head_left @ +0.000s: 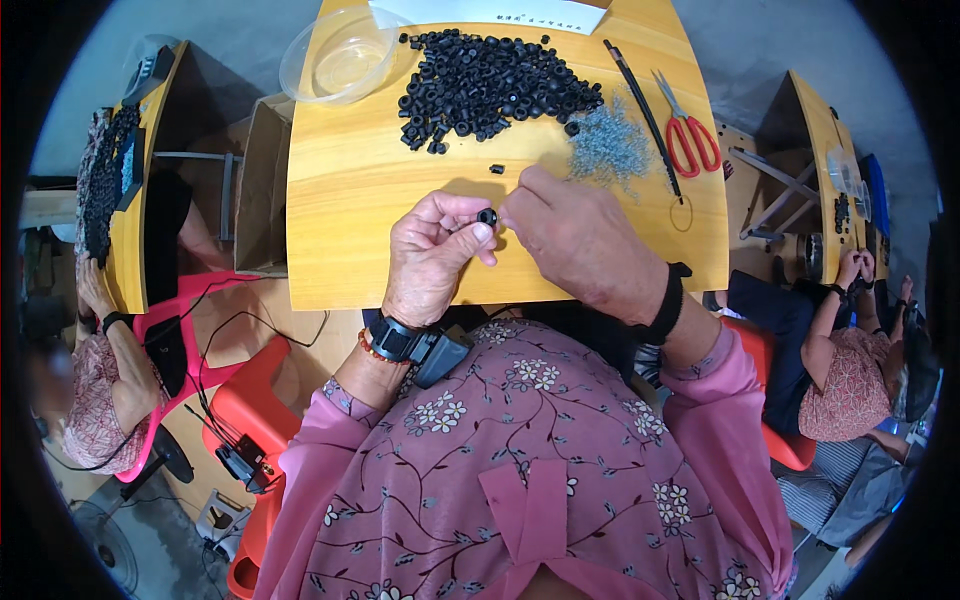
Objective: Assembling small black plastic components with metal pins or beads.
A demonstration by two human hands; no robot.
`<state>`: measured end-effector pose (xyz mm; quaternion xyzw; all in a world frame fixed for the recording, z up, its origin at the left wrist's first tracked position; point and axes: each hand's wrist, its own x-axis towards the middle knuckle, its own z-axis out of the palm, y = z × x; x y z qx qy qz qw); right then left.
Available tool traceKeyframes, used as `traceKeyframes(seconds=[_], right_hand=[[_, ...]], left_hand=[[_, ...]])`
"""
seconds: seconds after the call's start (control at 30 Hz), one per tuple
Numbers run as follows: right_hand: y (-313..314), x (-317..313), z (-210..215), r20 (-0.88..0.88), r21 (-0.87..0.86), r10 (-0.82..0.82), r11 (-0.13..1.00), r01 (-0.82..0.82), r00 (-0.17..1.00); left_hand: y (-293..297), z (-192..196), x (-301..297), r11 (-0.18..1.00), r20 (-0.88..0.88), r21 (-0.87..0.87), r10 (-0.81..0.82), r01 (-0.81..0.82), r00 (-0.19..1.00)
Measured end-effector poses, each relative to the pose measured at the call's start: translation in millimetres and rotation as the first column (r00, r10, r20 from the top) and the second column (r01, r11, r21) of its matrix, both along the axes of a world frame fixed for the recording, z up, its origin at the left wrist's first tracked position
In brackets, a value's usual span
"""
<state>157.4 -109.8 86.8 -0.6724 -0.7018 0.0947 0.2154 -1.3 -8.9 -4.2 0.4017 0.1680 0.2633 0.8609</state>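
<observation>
Small black part (487,216): stubby, round, a bit glossy, paler spot in the middle of its visible end, might be a bore. That end faces up toward the camera, so the long axis seems to run roughly along the line of sight; exact tilt not readable.

Location: above the near half of the surface (350,205), in the left hand (432,245), pinched between thumb and index finger. Right hand (585,235): back up, fingers bunched, tips just right of the part. Can't tell if it grips anything or touches the part; fingertips mostly hidden.

Just beyond the hands, a loose black piece (497,169) lies alone, looks to be on its side, long axis about left-right. Past it, a wide heap of black pieces (490,85), mixed orientations. At the heap's right edge, a pile of fine pale-blue bits (610,142).

Right of that: thin black rod (645,120) slanting toward the person, fine loop (681,222) at its near end. Beside it, red-handled scissors (688,138), tips pointing away. Far left: clear round bowl (298,62). Far edge: white printed sheet (500,12).
</observation>
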Motion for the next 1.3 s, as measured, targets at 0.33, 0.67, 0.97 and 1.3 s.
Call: traceKeyframes(seconds=[0.33, 0.67, 0.97, 1.3], right_hand=[[9.4, 0.1, -17.3, -0.308, 0.066, 0.012, 0.998, 0.009, 0.951], [5.5, -3.7, -39.4, -0.483, 0.175, 0.003, 0.980, 0.094, 0.876], [20.0, 21.2, -49.7, -0.625, -0.043, -0.346, 0.911, 0.411, 0.700], [38.4, 18.3, -54.6, -0.116, -0.053, -0.239, 0.971, 0.234, 0.964]], left_hand=[[0.5, -0.3, 0.1, 0.999, 0.021, -0.039, 0.010, -0.009, 1.000], [2.5, -2.6, -1.0, 0.997, 0.052, -0.076, 0.009, -0.005, 0.999], [3.1, -2.5, 0.1, 0.997, 0.062, -0.072, 0.021, -0.016, 0.998], [1.6, -5.7, -1.5, 0.999, 0.071, -0.040, 0.031, -0.028, 0.997]])
